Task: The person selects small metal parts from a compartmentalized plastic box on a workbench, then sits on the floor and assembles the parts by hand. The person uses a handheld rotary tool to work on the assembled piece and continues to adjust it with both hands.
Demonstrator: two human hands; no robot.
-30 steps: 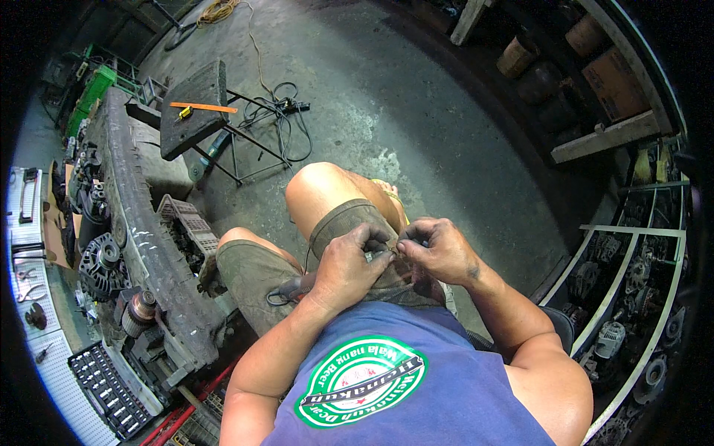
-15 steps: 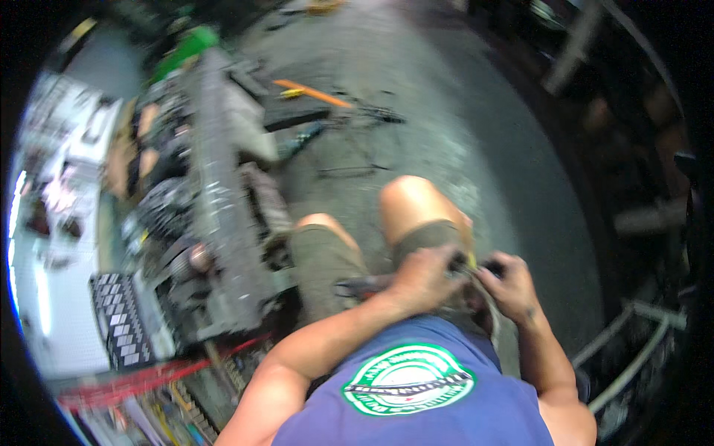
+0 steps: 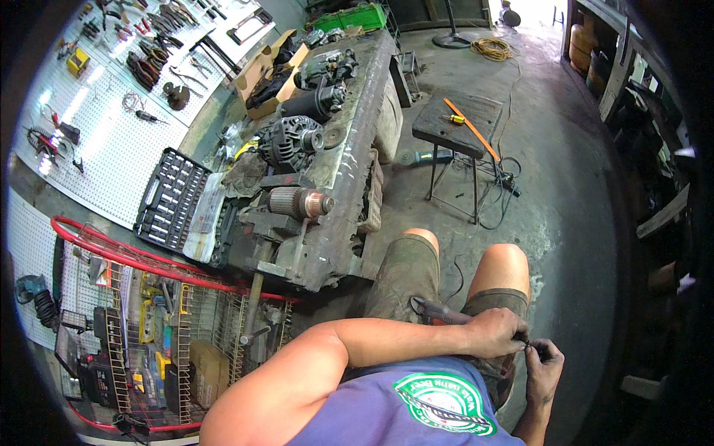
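My left hand (image 3: 498, 331) is closed, its thumb and fingers pinched together above my lap. Close against it, my right hand (image 3: 544, 364) is closed in a pinch too. Between the fingertips there seems to be something small and dark, too small to name. A slim tool with a grey, reddish body (image 3: 445, 313) lies across my lap, its far end behind my left hand; I cannot tell whether that hand touches it. To the left, a copper-ended motor armature (image 3: 297, 202) sits at the vise (image 3: 279, 241) on the bench corner.
The workbench (image 3: 349, 156) carries an alternator (image 3: 286, 143), a starter motor (image 3: 316, 102) and a socket set (image 3: 171, 199). Ahead, a stool (image 3: 446, 134) holds an orange strip (image 3: 470, 128), with an angle grinder (image 3: 428, 157) beside it. A red-rimmed wire rack (image 3: 186, 275) stands left.
The view has swung, so the bench and stool sit differently and my hands appear farther right and lower. My hands stay close together; the yellow bit seen between them earlier no longer shows.
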